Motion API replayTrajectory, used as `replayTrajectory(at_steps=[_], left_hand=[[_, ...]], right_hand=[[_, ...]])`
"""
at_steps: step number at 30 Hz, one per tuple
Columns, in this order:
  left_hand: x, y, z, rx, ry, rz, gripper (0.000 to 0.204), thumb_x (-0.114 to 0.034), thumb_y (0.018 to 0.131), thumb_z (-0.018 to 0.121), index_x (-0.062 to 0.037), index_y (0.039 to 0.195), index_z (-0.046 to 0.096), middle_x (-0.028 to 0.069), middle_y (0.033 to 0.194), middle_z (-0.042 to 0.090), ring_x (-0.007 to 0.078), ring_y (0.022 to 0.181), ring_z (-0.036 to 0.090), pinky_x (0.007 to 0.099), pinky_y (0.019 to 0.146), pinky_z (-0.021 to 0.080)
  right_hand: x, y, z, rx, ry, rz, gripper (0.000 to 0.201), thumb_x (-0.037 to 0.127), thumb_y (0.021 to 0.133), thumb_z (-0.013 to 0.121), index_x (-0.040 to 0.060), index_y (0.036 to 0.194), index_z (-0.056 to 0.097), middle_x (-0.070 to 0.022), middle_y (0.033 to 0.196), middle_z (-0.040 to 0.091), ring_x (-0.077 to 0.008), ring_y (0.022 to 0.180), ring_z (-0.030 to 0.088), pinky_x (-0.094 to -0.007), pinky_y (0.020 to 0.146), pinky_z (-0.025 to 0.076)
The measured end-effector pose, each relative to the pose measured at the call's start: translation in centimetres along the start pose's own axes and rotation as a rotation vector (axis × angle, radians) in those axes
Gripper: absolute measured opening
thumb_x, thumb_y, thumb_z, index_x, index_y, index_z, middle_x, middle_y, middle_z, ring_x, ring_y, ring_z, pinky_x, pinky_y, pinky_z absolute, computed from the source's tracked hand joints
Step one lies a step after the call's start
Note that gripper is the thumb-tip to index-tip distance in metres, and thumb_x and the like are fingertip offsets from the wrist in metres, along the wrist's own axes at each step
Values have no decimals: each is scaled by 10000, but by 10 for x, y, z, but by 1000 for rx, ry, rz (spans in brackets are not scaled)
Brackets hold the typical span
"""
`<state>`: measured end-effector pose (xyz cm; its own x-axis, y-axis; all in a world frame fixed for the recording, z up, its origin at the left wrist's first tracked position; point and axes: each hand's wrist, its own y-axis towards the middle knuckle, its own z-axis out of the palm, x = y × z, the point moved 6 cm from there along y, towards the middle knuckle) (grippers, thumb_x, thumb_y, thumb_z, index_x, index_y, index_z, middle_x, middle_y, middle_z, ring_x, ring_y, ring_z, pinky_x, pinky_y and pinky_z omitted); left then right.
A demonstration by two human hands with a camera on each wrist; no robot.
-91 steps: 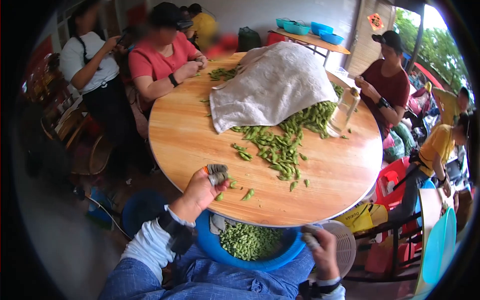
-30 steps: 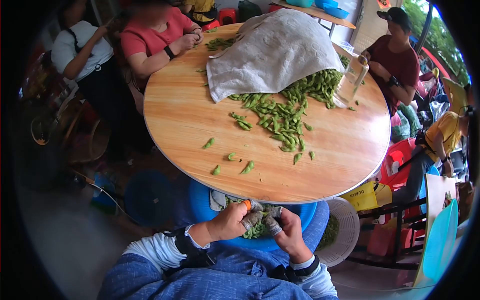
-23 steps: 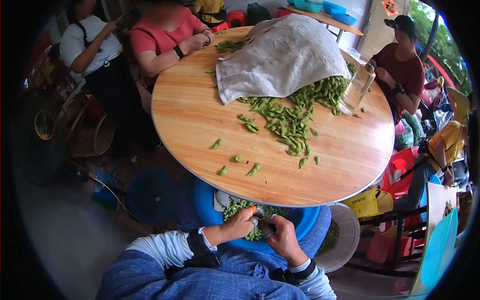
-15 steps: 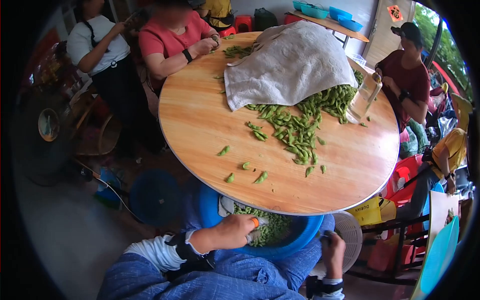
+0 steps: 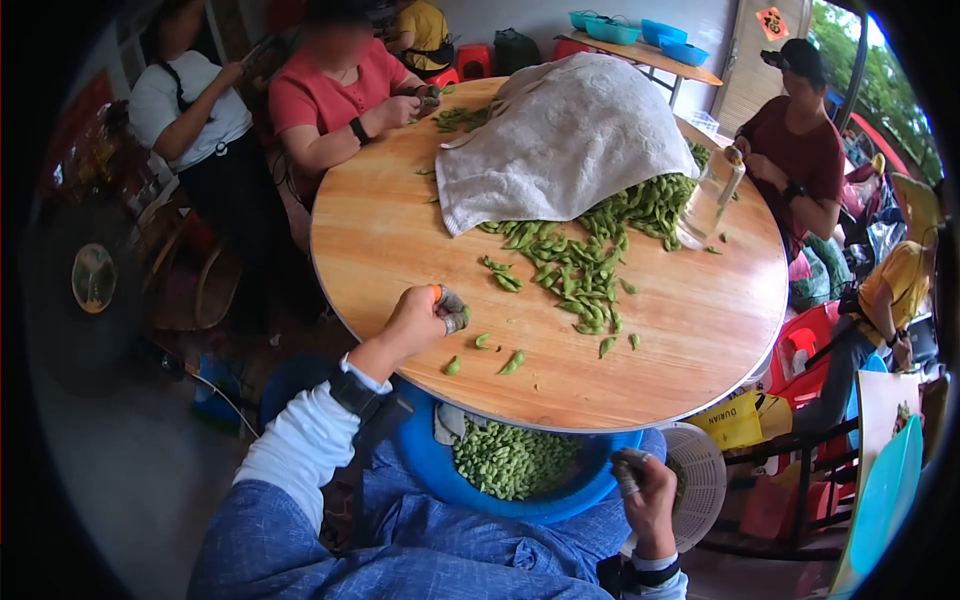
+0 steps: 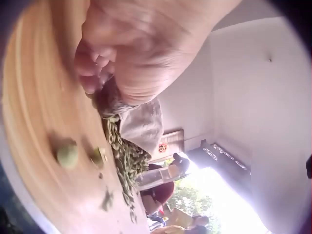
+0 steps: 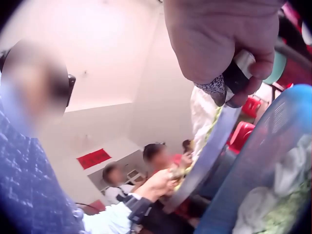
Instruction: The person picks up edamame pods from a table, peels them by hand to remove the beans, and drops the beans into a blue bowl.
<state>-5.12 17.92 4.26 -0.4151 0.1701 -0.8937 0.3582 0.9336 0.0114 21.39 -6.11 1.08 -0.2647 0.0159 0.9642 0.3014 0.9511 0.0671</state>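
My left hand (image 5: 418, 323), with grey coverings on thumb and fingertip and an orange band, is low over the round table's (image 5: 400, 250) near left edge. It pinches a small green pod, mostly hidden by the fingers; in the left wrist view the hand (image 6: 141, 53) meets the tabletop. Right of it lie loose pods (image 5: 511, 362). My right hand (image 5: 650, 503) is raised beside the blue basin (image 5: 548, 508) of shelled green beans (image 5: 510, 460). In the right wrist view its thumb and fingers (image 7: 229, 87) curl together, with nothing visible between them.
A white cloth (image 5: 565, 150) covers most of a pod heap (image 5: 590, 265), with a clear bottle (image 5: 712, 200) beside it. A perforated white basket (image 5: 700, 480) stands right of the basin. People are around the table's far side.
My left hand has risen from the basin to the tabletop, where a loose pod lay. The right hand, earlier meeting the left over the basin, is now apart on the right.
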Motion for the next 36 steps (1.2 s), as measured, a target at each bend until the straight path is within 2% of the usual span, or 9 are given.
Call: replayTrajectory(at_steps=[5, 11, 14, 16, 20, 23, 26, 29, 36], left_hand=[[-47, -57, 60, -13, -721, 84, 122, 27, 727, 612, -9, 841, 590, 12, 779, 592, 82, 719, 544, 211, 676, 455], [-51, -93, 103, 127, -716, 130, 137, -13, 733, 624, -19, 858, 570, 11, 841, 563, 89, 795, 527, 233, 757, 433], [-61, -97, 102, 174, -626, 222, 153, -67, 769, 600, -13, 892, 527, 6, 769, 552, 76, 716, 521, 223, 704, 441], [-48, -98, 102, 292, -636, 35, 130, -113, 798, 573, -18, 877, 531, 3, 719, 536, 62, 661, 502, 202, 628, 428], [-39, -105, 114, 551, -676, -327, 233, -261, 848, 508, -37, 789, 530, -13, 606, 497, 49, 522, 440, 177, 473, 336], [-49, -105, 123, 605, -645, -322, 199, -213, 847, 511, -41, 747, 525, -17, 566, 482, 48, 482, 419, 179, 433, 317], [-47, -105, 123, 566, -665, -267, 181, -180, 842, 516, -40, 727, 522, -15, 547, 471, 50, 468, 409, 186, 425, 312], [-45, -107, 126, 557, -686, -230, 174, -155, 831, 528, -37, 703, 517, -11, 541, 466, 52, 462, 404, 189, 424, 310], [-46, -109, 127, 550, -652, -195, 158, -122, 807, 554, -32, 684, 513, -10, 536, 462, 52, 456, 400, 185, 423, 305]], right_hand=[[42, 25, 70, 401, 353, 35, 376, 67, 806, 547, -27, 1151, 430, -41, 881, 551, -103, 811, 510, -238, 747, 408], [49, 34, 94, 324, 585, 24, 259, 34, 776, 558, -15, 1029, 526, -27, 809, 560, -75, 734, 490, -219, 675, 414], [62, 31, 71, 185, 72, -299, 284, -34, 665, 575, 22, 944, 580, -80, 784, 573, -204, 712, 555, -281, 633, 440], [81, 29, 56, 134, -312, -499, 359, -39, 557, 567, 29, 910, 583, -120, 763, 550, -306, 712, 532, -351, 610, 446], [91, 27, 57, 164, -593, -663, 368, -5, 541, 575, 24, 907, 562, -119, 743, 527, -298, 694, 513, -369, 602, 443], [83, 26, 60, 199, -579, -558, 305, 3, 644, 581, 5, 947, 547, -99, 797, 561, -229, 740, 550, -326, 641, 457], [45, 25, 53, 231, 226, 75, 223, 60, 774, 559, -12, 983, 531, -66, 893, 582, -139, 828, 547, -265, 717, 445], [41, 17, 62, 423, 657, 235, 225, 119, 830, 533, -21, 1006, 520, -43, 947, 574, -91, 880, 512, -231, 777, 412], [30, 15, 68, 412, 736, 321, 208, 115, 820, 548, -12, 984, 540, -5, 897, 584, -55, 781, 515, -191, 692, 408]])
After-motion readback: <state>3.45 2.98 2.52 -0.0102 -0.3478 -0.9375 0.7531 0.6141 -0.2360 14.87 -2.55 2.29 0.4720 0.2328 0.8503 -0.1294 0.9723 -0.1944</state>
